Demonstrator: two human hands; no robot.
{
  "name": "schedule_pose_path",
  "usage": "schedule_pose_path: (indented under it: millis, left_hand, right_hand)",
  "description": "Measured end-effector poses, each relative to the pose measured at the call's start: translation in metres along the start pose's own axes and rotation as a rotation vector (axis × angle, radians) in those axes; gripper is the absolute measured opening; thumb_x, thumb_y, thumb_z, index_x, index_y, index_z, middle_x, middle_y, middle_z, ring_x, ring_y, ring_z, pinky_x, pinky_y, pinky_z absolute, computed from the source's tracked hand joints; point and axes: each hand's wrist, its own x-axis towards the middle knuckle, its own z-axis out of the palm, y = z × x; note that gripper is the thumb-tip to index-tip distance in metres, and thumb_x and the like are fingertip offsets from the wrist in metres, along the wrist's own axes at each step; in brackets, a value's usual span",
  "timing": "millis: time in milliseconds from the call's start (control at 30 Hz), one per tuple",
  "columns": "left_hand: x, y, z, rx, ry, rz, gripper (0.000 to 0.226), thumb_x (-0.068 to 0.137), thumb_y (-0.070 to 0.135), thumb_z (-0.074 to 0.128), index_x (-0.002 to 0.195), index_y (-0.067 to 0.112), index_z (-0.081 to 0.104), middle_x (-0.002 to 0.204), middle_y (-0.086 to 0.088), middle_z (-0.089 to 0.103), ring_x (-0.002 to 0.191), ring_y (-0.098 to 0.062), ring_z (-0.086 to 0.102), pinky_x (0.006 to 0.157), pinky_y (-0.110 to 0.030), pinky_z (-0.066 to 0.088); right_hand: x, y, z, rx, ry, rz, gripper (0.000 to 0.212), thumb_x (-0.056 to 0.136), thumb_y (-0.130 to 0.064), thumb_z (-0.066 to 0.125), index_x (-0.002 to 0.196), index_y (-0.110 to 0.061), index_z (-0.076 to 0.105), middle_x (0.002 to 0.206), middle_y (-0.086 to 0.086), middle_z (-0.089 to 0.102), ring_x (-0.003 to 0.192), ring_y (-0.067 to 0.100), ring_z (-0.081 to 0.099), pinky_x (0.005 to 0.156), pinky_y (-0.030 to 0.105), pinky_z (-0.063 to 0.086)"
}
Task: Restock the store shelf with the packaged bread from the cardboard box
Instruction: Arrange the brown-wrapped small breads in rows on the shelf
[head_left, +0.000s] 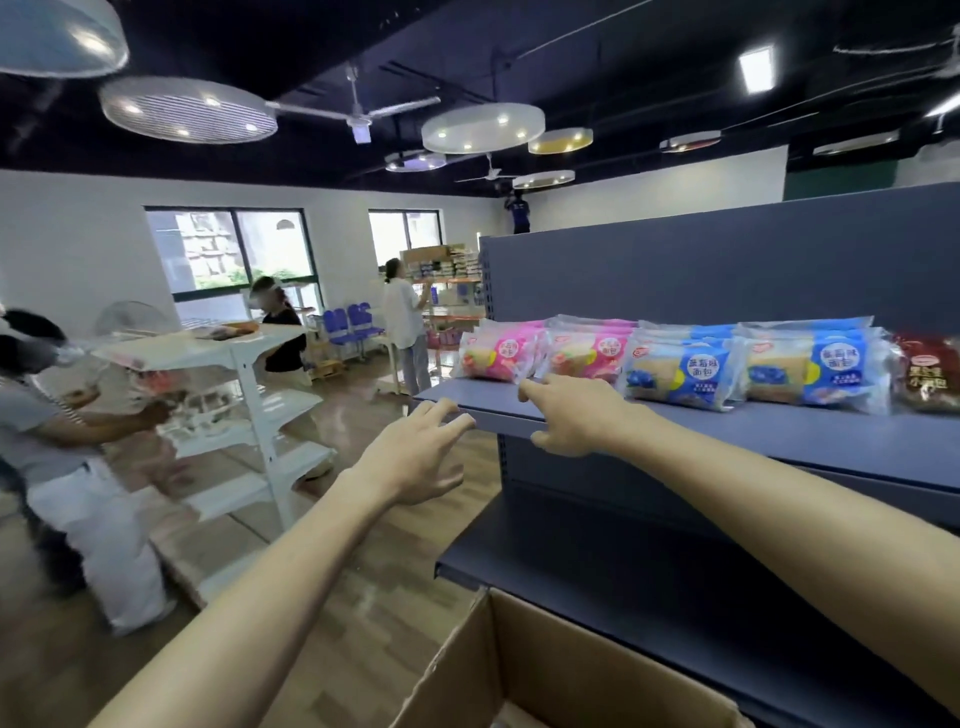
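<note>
A dark blue store shelf (727, 431) carries a row of packaged bread: pink packs (498, 356) at the left, blue packs (680, 371) in the middle, a red pack (930, 371) at the right edge. My right hand (576, 415) lies on the shelf with its fingers stretched toward the front of the pink packs, holding nothing. My left hand (415, 457) hovers with spread fingers just off the shelf's left front corner, empty. The open cardboard box (519, 670) sits at the bottom, its inside mostly out of view.
A lower blue shelf (597, 561) juts out beneath the top one. A white shelving unit (244, 405) stands to the left, with a person (78, 457) beside it. Other people stand farther back near the windows. Wooden floor runs between the shelves.
</note>
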Motion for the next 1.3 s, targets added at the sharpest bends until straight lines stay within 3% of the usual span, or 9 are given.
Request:
schedule_pose_path:
  millis: [233,400,500,667,767,900,1100,1300]
  left_hand:
    - [0.009,-0.002,0.017,-0.059,-0.003,-0.010,0.056,0.086,0.043,0.061,0.135,0.024,0.043,0.134,-0.002,0.043,0.122,-0.022,0.044,0.091,-0.040,0.051]
    - [-0.006,0.026,0.062,-0.194,-0.022,0.003,0.057,0.084,0.048,0.048,0.135,0.022,0.045,0.127,0.000,0.047,0.114,-0.021,0.047,0.083,-0.037,0.051]
    - [-0.032,0.055,0.113,-0.254,-0.181,-0.004,0.062,0.083,0.051,0.043,0.137,0.022,0.044,0.128,-0.001,0.047,0.114,-0.023,0.048,0.086,-0.040,0.050]
    - [-0.099,0.114,0.195,-0.372,-0.472,-0.059,0.065,0.088,0.045,0.055,0.145,0.022,0.037,0.133,-0.003,0.045,0.121,-0.025,0.046,0.097,-0.042,0.045]
    - [-0.134,0.147,0.233,-0.430,-0.649,-0.081,0.068,0.089,0.044,0.057,0.149,0.025,0.031,0.134,-0.003,0.046,0.123,-0.027,0.047,0.099,-0.042,0.044]
    - [-0.163,0.177,0.260,-0.447,-0.891,-0.068,0.074,0.092,0.046,0.058,0.154,0.025,0.023,0.156,-0.004,0.031,0.139,-0.028,0.036,0.108,-0.040,0.034]
    - [-0.161,0.189,0.276,-0.441,-1.105,-0.149,0.073,0.096,0.044,0.055,0.156,0.023,0.019,0.157,-0.013,0.030,0.141,-0.034,0.032,0.112,-0.039,0.028]
    - [-0.149,0.208,0.304,-0.560,-1.205,-0.298,0.083,0.089,0.043,0.066,0.155,0.031,0.017,0.157,-0.010,0.031,0.138,-0.035,0.039,0.112,-0.045,0.036]
  right_hand:
    - [0.010,-0.008,0.001,-0.037,-0.014,-0.007,0.048,0.092,-0.039,0.057,0.135,-0.025,0.040,0.121,0.004,0.056,0.102,0.027,0.060,0.076,0.041,0.054]
    - [-0.017,-0.012,0.033,0.062,-0.027,-0.072,0.046,0.092,-0.041,0.054,0.133,-0.025,0.040,0.120,0.003,0.055,0.106,0.029,0.059,0.082,0.043,0.052]
    - [-0.044,-0.014,0.084,0.144,-0.111,-0.067,0.046,0.092,-0.043,0.055,0.133,-0.027,0.040,0.118,0.001,0.056,0.105,0.027,0.060,0.080,0.040,0.050]
    - [-0.095,-0.024,0.191,0.252,-0.378,0.008,0.048,0.091,-0.041,0.057,0.134,-0.027,0.040,0.121,0.002,0.054,0.105,0.028,0.060,0.076,0.037,0.044]
    - [-0.123,-0.028,0.242,0.282,-0.524,0.045,0.050,0.090,-0.040,0.059,0.134,-0.026,0.040,0.127,0.004,0.053,0.109,0.030,0.060,0.082,0.038,0.046]
    - [-0.143,-0.025,0.289,0.356,-0.732,0.089,0.063,0.089,-0.041,0.064,0.143,-0.025,0.036,0.133,0.009,0.049,0.115,0.031,0.057,0.094,0.040,0.049]
    - [-0.150,-0.019,0.337,0.466,-0.957,0.149,0.082,0.086,-0.047,0.070,0.152,-0.023,0.028,0.143,0.010,0.044,0.129,0.030,0.048,0.107,0.041,0.041]
    - [-0.169,-0.019,0.378,0.466,-1.131,0.196,0.073,0.092,-0.046,0.061,0.154,-0.027,0.028,0.152,0.009,0.038,0.133,0.031,0.045,0.102,0.036,0.043]
